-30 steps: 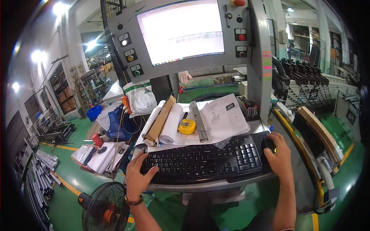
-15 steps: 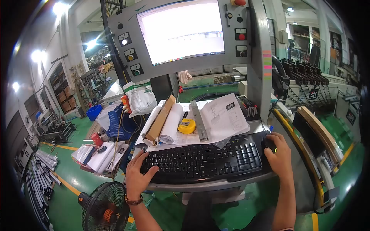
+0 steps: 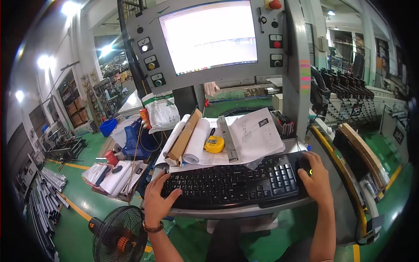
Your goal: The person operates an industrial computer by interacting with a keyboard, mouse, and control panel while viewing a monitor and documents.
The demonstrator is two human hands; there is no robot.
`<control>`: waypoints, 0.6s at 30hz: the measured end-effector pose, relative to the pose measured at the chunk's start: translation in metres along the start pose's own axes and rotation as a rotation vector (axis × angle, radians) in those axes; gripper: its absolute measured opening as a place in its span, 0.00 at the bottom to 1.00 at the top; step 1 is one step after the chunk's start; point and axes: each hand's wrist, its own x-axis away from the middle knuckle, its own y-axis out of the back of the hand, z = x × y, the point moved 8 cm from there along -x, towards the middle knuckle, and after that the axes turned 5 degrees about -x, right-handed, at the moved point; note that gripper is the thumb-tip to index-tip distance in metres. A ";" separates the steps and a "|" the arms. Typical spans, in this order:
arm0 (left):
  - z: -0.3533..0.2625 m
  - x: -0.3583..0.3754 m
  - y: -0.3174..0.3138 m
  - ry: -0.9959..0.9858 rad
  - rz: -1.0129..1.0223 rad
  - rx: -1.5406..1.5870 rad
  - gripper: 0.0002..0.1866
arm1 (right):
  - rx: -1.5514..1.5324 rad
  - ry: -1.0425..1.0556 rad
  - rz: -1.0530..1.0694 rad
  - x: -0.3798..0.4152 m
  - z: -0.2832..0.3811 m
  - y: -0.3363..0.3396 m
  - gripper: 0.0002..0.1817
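A black keyboard [image 3: 238,185] lies along the front of the console shelf. My left hand [image 3: 159,198] rests at its left end, thumb spread from the fingers, holding nothing. On the right, my right hand [image 3: 317,181] is curled over a dark computer mouse [image 3: 302,162], which it partly hides. Behind the keys are a yellow tape measure [image 3: 214,144], a metal bar [image 3: 228,139], a paper roll [image 3: 197,142], a long cardboard piece [image 3: 185,137] and a printed drawing sheet [image 3: 257,133]. Above them, a lit monitor [image 3: 209,37] shows a mostly white window.
Push buttons and a red emergency-stop knob [image 3: 274,4] flank the screen. A black fan [image 3: 118,236] stands low at left, near papers on a side stand [image 3: 115,179]. A white bag [image 3: 161,112] hangs behind the shelf. Yellow-edged machinery [image 3: 338,170] is at right.
The whole view has shifted slightly, so the console appears a little further right and lower. Both hands keep their places at the keyboard and mouse.
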 end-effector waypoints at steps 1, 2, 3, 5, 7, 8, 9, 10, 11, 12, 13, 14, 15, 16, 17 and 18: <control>0.000 0.000 0.000 -0.002 0.001 0.002 0.40 | 0.002 0.000 0.005 0.000 0.000 0.000 0.30; 0.000 0.000 0.000 0.000 0.004 -0.003 0.40 | 0.005 0.000 0.010 0.000 0.001 0.000 0.30; -0.001 0.000 0.000 0.002 0.006 -0.008 0.41 | 0.002 0.003 0.011 0.000 0.000 0.000 0.30; -0.001 0.000 0.001 0.004 0.008 -0.015 0.40 | -0.004 0.010 0.014 0.000 -0.002 -0.001 0.30; -0.001 0.000 0.000 0.006 0.009 -0.018 0.40 | -0.031 0.032 0.003 0.001 0.001 0.000 0.30; -0.001 0.000 0.001 0.008 0.007 -0.021 0.40 | -0.043 0.043 -0.002 0.001 0.003 0.001 0.30; -0.002 0.000 0.001 0.009 0.004 -0.023 0.40 | -0.038 0.044 -0.020 0.001 0.002 0.002 0.30; -0.003 0.001 0.002 0.010 0.001 -0.025 0.40 | -0.034 0.044 -0.038 0.002 0.002 0.004 0.30; -0.003 0.001 0.002 0.008 -0.003 -0.027 0.40 | -0.029 0.043 -0.056 0.002 0.001 0.006 0.30; -0.004 0.001 0.002 0.006 -0.006 -0.030 0.40 | -0.022 0.035 -0.045 0.002 -0.002 0.005 0.30; -0.004 0.001 0.002 0.004 -0.010 -0.033 0.40 | -0.017 0.027 -0.034 0.002 -0.004 0.004 0.30; -0.004 0.001 0.002 -0.001 -0.010 -0.034 0.40 | -0.012 0.020 -0.023 0.001 -0.005 0.002 0.31; -0.005 0.001 0.002 -0.007 -0.010 -0.036 0.40 | -0.005 0.011 -0.010 0.001 -0.004 0.001 0.31; -0.004 0.001 0.002 -0.012 -0.011 -0.038 0.40 | 0.002 0.002 0.003 0.000 -0.002 0.001 0.31; -0.004 0.001 0.002 -0.020 -0.015 -0.034 0.40 | 0.010 -0.007 0.016 0.000 -0.002 0.000 0.31; -0.004 0.000 0.002 -0.028 -0.018 -0.029 0.40 | 0.008 -0.005 0.018 -0.001 -0.002 -0.001 0.31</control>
